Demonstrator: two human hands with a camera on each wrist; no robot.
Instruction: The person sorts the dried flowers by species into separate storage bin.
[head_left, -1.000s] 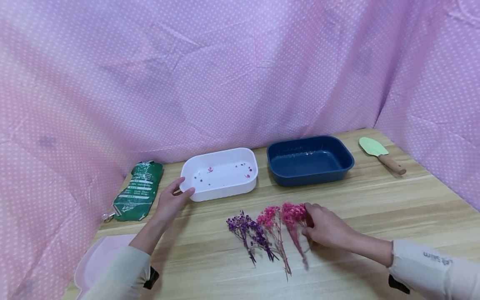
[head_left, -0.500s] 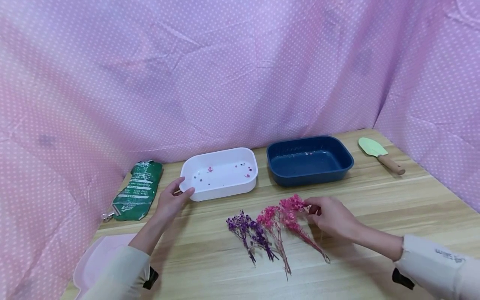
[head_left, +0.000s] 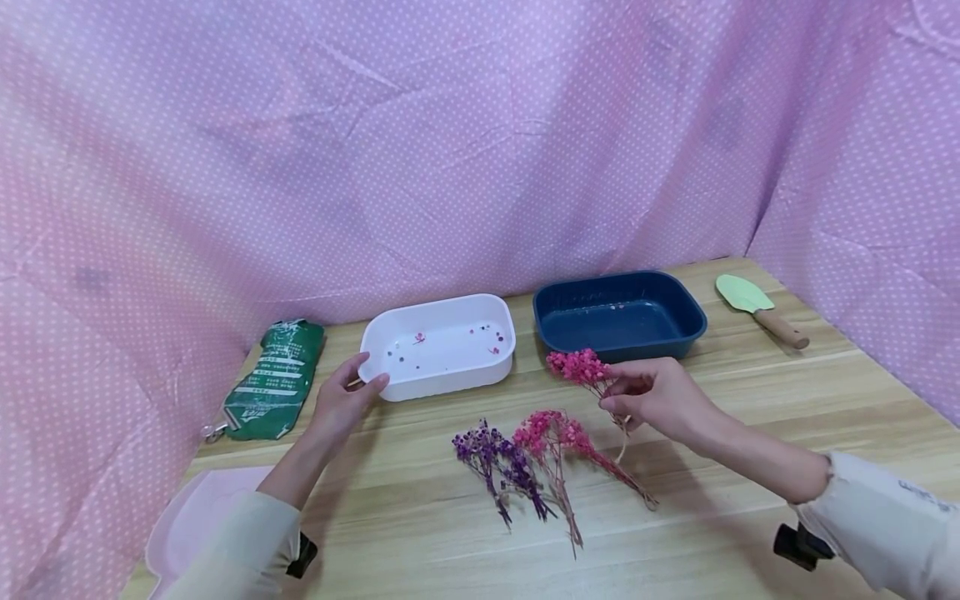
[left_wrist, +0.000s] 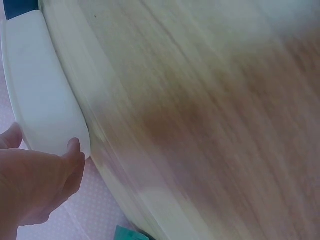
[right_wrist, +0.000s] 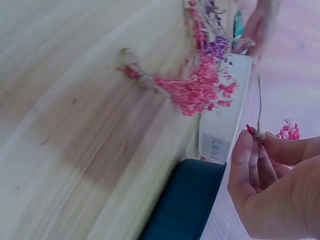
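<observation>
My right hand [head_left: 660,400] pinches a small bunch of pink dried flowers [head_left: 577,367] by its stems, held above the table just in front of the dark blue plastic tub [head_left: 611,329]. Twine on the stems hangs loose in the right wrist view. My left hand [head_left: 345,400] holds the near left corner of the white plastic tub [head_left: 450,386], thumb and fingers on either side of it. Between the hands lie another pink dried flower bunch [head_left: 611,468], a paler pink bunch [head_left: 557,467] and purple dried flowers [head_left: 483,454]. Small petals are scattered inside the white tub.
A green printed bag [head_left: 276,379] with a metal clip lies at the left. A small trowel [head_left: 750,300] with a pale green blade and wooden handle lies at the far right. A pale pink flat object [head_left: 195,517] is partly behind the left sleeve. Polka-dot cloth [head_left: 480,150] backs the table.
My right hand has lifted one pink flower bunch off the table toward the dark blue tub. Another pink bunch, left behind, has swung its stems to the right. The left hand stays put.
</observation>
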